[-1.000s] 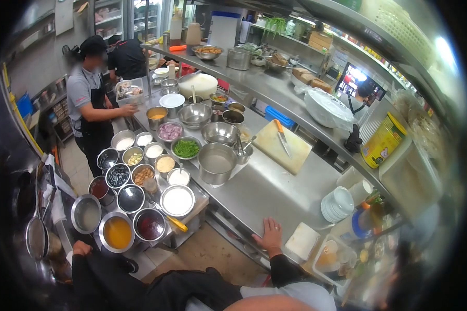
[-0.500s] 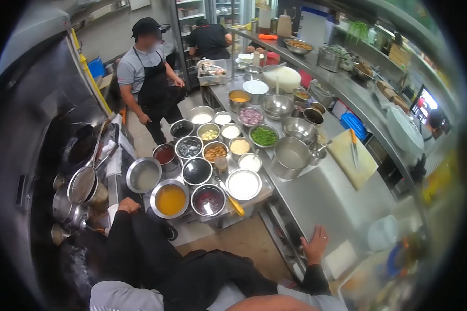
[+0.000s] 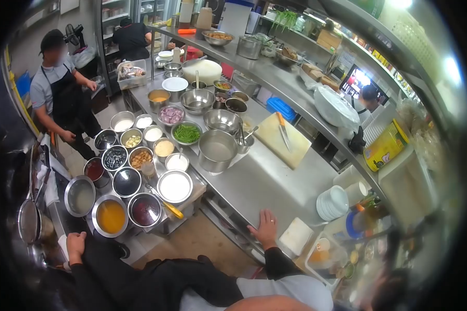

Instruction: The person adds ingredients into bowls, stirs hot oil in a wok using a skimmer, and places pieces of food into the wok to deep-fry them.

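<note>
My right hand lies on the front edge of the steel counter, fingers apart and nothing held, just left of a small white board. At the lower left my left hand is curled closed at the edge of the stove side; whatever its fingers may grip is hidden. Nearest to it are a steel pot of pale liquid and a pot of orange liquid. A knife with an orange handle rests on a cutting board farther back.
Several ingredient pots stand between my hands, with a yellow-handled tool beside the white-filled pot. A large steel pot is on the counter. Stacked bowls stand right. One co-worker stands at left, another farther back.
The view swung left, then back right. The near co-worker stepped back from the counter, arm lowered. My right hand stays on the counter edge; my left hand stays closed at the stove side.
</note>
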Demonstrator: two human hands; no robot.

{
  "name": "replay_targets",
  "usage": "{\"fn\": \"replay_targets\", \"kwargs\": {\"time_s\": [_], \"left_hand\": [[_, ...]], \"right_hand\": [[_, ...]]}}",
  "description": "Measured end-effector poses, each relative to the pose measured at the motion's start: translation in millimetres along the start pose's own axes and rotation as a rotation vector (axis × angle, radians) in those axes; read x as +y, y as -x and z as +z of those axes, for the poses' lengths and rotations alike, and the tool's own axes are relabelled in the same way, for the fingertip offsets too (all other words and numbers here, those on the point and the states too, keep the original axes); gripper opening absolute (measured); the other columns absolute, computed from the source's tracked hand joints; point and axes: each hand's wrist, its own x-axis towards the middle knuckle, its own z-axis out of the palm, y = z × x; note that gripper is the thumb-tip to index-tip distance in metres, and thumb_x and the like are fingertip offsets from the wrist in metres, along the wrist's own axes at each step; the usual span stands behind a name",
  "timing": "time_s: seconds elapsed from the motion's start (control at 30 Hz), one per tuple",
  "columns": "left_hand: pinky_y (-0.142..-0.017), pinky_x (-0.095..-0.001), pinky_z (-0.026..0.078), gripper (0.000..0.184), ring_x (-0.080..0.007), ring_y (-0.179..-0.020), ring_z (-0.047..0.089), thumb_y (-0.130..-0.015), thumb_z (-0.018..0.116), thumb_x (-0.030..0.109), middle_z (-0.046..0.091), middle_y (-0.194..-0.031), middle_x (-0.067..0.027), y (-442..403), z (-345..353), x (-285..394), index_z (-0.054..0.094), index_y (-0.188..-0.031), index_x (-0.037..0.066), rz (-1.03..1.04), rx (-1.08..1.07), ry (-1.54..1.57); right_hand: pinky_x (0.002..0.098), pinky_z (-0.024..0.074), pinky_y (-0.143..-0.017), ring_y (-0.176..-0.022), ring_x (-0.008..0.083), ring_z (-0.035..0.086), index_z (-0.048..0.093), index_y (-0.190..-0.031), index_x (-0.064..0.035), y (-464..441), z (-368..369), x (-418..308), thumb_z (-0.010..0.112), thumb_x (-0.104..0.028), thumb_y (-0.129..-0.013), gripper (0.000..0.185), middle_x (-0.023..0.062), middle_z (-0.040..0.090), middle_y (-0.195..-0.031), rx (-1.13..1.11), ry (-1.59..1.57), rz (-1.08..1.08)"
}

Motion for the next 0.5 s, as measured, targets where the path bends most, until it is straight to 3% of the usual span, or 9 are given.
{"fn": "replay_targets", "kwargs": {"time_s": [0.07, 0.17, 0.3, 0.37, 0.5], "left_hand": [[-0.081, -0.0478, 0.051, 0.043, -0.0441, -0.088, 0.067, -0.082, 0.066, 0.038, 0.067, -0.084, -0.0291, -9, -2, -7, 0.073, -0.083, -0.005, -0.055, -0.132, 0.015], [-0.086, -0.0465, 0.050, 0.046, -0.0446, -0.092, 0.066, -0.080, 0.069, 0.041, 0.068, -0.088, -0.0294, -27, 15, -30, 0.073, -0.086, -0.004, 0.017, -0.170, -0.089], [-0.090, -0.0450, 0.050, 0.048, -0.0439, -0.095, 0.066, -0.079, 0.070, 0.043, 0.068, -0.090, -0.0293, -55, 45, -66, 0.073, -0.085, -0.005, -0.037, -0.190, -0.055], [-0.078, -0.0408, 0.054, 0.042, -0.0341, -0.082, 0.072, -0.074, 0.074, 0.034, 0.071, -0.082, -0.0253, -72, 63, -88, 0.072, -0.083, -0.006, -0.028, -0.230, -0.014], [-0.076, -0.0394, 0.054, 0.041, -0.0294, -0.080, 0.073, -0.073, 0.075, 0.035, 0.073, -0.081, -0.0198, -80, 59, -77, 0.074, -0.085, -0.005, -0.071, -0.335, -0.011]], "right_hand": [[0.0521, 0.0248, -0.116, -0.140, 0.0320, 0.036, 0.044, -0.145, -0.0056, 1, 2, 1, 0.072, -0.062, -0.075, 0.094, 0.0159, 0.044, -0.149, -0.005, -0.004, -0.002], [0.0521, 0.0245, -0.115, -0.140, 0.0327, 0.037, 0.044, -0.145, -0.0062, -2, -3, -2, 0.071, -0.060, -0.078, 0.090, 0.0162, 0.043, -0.150, -0.005, -0.038, 0.002], [0.0513, 0.0265, -0.114, -0.139, 0.0325, 0.037, 0.047, -0.144, -0.0106, 4, 24, 19, 0.067, -0.059, -0.082, 0.081, 0.0144, 0.041, -0.151, 0.039, -0.147, 0.025], [0.0509, 0.0282, -0.113, -0.136, 0.0335, 0.039, 0.048, -0.143, -0.0109, 6, 24, 18, 0.067, -0.056, -0.083, 0.077, 0.0146, 0.043, -0.150, 0.076, -0.150, 0.055], [0.0501, 0.0336, -0.107, -0.127, 0.0360, 0.046, 0.053, -0.136, -0.0100, 5, 20, 12, 0.069, -0.046, -0.084, 0.065, 0.0150, 0.050, -0.140, 0.168, -0.070, 0.082]]}}
